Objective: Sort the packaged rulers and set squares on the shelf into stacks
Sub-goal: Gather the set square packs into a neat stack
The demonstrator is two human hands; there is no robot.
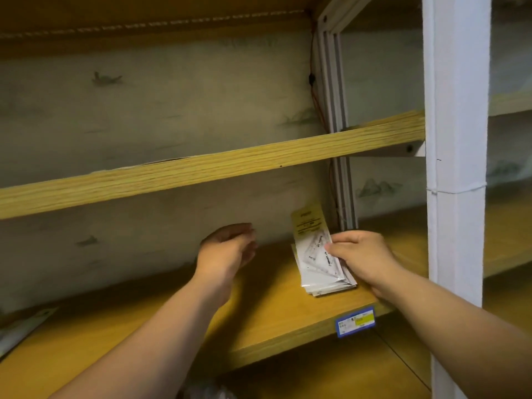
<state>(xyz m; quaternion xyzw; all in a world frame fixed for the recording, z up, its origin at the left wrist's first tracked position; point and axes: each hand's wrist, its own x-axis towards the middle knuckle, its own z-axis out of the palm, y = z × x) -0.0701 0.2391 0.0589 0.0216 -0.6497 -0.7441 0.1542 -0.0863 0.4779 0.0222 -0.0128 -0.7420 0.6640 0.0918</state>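
A stack of packaged set squares (pixel 319 260) with yellow header cards lies on the wooden shelf (pixel 259 321), near the white rear upright. My right hand (pixel 362 257) grips the right edge of the stack, thumb on the top package. To the left of the stack, my left hand (pixel 227 249) hovers over the shelf with loosely curled fingers and holds nothing. Another packaged ruler (pixel 20 326) lies at the shelf's far left edge, partly cut off by the frame.
A wooden shelf board (pixel 201 168) runs close above the hands. A white post (pixel 456 168) stands at the right front. A blue and yellow price label (pixel 355 321) sits on the shelf's front edge. A lower shelf (pixel 331 375) lies beneath.
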